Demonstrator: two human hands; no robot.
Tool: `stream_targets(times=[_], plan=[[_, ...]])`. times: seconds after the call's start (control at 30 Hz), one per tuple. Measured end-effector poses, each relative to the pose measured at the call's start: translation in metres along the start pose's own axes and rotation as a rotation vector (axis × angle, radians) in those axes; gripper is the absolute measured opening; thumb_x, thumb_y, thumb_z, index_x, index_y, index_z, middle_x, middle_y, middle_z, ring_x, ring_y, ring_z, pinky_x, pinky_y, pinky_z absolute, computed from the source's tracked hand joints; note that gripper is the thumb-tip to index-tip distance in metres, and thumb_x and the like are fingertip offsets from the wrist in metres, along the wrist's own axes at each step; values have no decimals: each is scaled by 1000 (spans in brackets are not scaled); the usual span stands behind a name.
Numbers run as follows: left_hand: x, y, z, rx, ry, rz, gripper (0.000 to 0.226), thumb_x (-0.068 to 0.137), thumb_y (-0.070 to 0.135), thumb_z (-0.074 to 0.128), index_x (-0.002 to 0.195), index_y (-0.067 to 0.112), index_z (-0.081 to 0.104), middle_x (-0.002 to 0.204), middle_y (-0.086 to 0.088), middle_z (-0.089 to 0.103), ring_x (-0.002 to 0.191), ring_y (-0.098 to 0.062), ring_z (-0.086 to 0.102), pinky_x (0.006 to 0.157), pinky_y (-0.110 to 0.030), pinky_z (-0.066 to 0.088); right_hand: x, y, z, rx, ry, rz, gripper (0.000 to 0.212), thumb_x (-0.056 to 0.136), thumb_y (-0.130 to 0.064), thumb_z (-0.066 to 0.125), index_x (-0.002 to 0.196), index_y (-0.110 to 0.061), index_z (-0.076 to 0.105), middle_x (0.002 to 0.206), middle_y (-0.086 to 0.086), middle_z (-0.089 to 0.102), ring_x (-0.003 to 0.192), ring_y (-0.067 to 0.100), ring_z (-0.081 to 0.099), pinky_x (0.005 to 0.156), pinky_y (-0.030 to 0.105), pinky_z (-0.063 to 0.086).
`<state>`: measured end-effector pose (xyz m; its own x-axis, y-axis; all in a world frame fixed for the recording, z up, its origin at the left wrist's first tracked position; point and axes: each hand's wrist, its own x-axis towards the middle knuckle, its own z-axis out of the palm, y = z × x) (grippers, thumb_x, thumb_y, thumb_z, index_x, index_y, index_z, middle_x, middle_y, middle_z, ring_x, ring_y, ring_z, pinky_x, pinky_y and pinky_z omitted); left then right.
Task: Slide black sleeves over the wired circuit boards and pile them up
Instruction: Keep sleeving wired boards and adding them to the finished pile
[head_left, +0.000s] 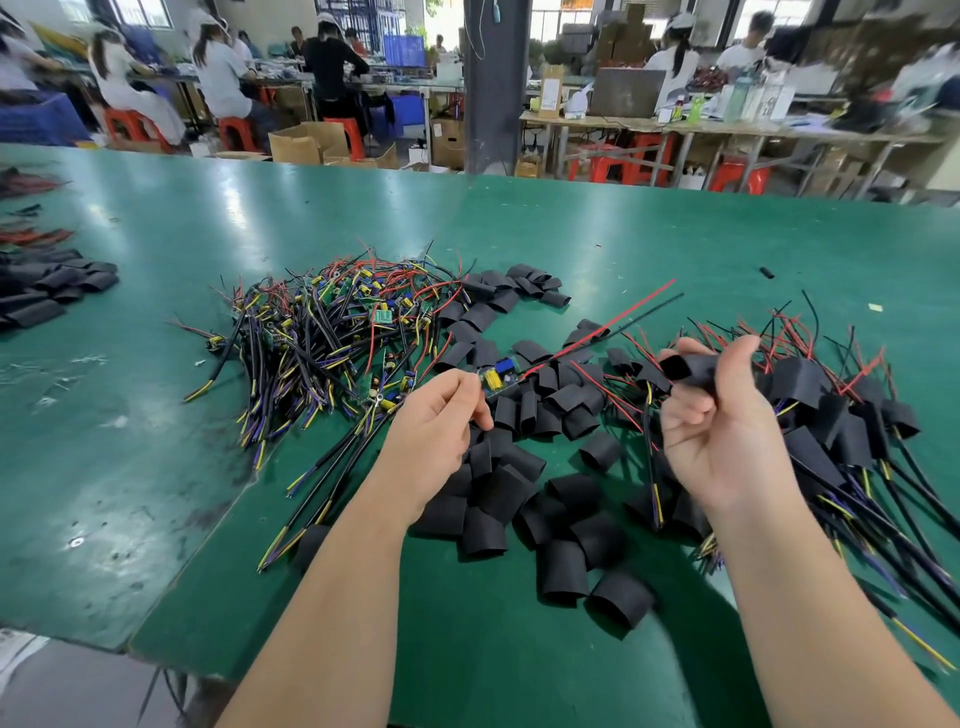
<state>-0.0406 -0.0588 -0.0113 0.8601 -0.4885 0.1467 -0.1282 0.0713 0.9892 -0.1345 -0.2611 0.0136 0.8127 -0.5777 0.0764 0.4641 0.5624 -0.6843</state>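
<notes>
Forearms (322, 597) reach in from the bottom edge over the green worktop (571, 218). Left of centre lies the tangle of bare wired boards (337, 332). Loose black sleeves (545, 499) are scattered across the lower middle, and sleeved units (831, 415) are heaped at the right edge. The right hand (727, 426) grips one sleeve (691, 369) between thumb and curled fingers, its open mouth turned left. The left hand (436, 426) pinches one circuit board (500, 376) at its left end, just left of the frame's centre. Its red and black leads (623, 312) run up and right, apart from the sleeve.

The step in hand looks like threading. The leads should enter the mouth first, and since they are splayed now, gathering them together would help. A squeeze on the sleeve's edges should round its flat mouth open. The board is best fed end-on, level with the tube, since taller parts could catch on the rim. Pushing on the board's edge rather than its wires should spare the joints. Once covered, it belongs on the heap at the right.
</notes>
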Motion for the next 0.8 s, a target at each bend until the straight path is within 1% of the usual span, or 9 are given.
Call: stream_targets(times=[0.1, 0.17, 0.27, 0.4, 0.47, 0.63, 0.73, 0.8], plan=[[-2, 2, 2, 36, -69, -18, 34, 103, 24, 39, 72, 13, 51, 66, 3, 57, 40, -5, 26, 37, -15, 21, 2, -9, -1, 115, 73, -29, 36, 73, -45, 56, 90, -13, 59, 70, -11, 56, 42, 0, 39, 43, 7, 34], [-3, 3, 2, 63, -93, -30, 34, 103, 24, 40, 73, 12, 51, 66, 2, 57, 40, -4, 26, 37, -14, 22, 2, -11, 0, 146, 90, -43, 35, 73, -45, 56, 90, -14, 58, 67, -12, 56, 43, 0, 41, 44, 8, 35], [-3, 2, 3, 108, -116, -38, 33, 102, 25, 40, 74, 11, 50, 67, 1, 58, 40, -4, 27, 38, -14, 23, -1, -12, 4, 166, 95, -58, 33, 78, -45, 55, 89, -14, 56, 62, -14, 55, 44, -1, 41, 45, 8, 36], [-3, 0, 3, 165, -124, -27, 34, 102, 27, 40, 75, 11, 51, 67, 2, 58, 41, -4, 28, 39, -13, 24, -3, -14, 7, 182, 57, -69, 35, 71, -45, 55, 89, -15, 55, 60, -14, 57, 44, -1, 41, 45, 8, 36], [-3, -1, 3, 180, -125, -22, 34, 102, 26, 40, 73, 13, 52, 66, 3, 58, 40, -4, 28, 39, -13, 23, -3, -14, 7, 168, 46, -71, 36, 71, -45, 55, 91, -15, 55, 61, -13, 59, 43, -1, 41, 45, 8, 36], [-4, 0, 3, 196, -148, -19, 35, 103, 24, 39, 73, 13, 52, 56, 9, 55, 39, -3, 27, 39, -13, 23, -3, -13, 4, 66, 6, -101, 32, 76, -40, 56, 94, -14, 58, 73, -9, 66, 44, 0, 40, 46, 8, 35], [-5, 1, 3, 207, -149, -15, 34, 103, 24, 40, 73, 13, 52, 54, 11, 54, 39, -2, 27, 39, -12, 23, -3, -12, 3, -42, -13, -122, 29, 77, -30, 61, 102, -14, 61, 75, -2, 69, 43, 2, 37, 46, 11, 33], [-5, 1, 3, 220, -152, -12, 35, 103, 25, 39, 73, 13, 52, 53, 12, 54, 38, -2, 28, 39, -11, 23, -4, -8, 5, -79, -25, -104, 35, 76, -21, 63, 110, -17, 58, 78, 5, 71, 41, 4, 38, 44, 13, 33]])
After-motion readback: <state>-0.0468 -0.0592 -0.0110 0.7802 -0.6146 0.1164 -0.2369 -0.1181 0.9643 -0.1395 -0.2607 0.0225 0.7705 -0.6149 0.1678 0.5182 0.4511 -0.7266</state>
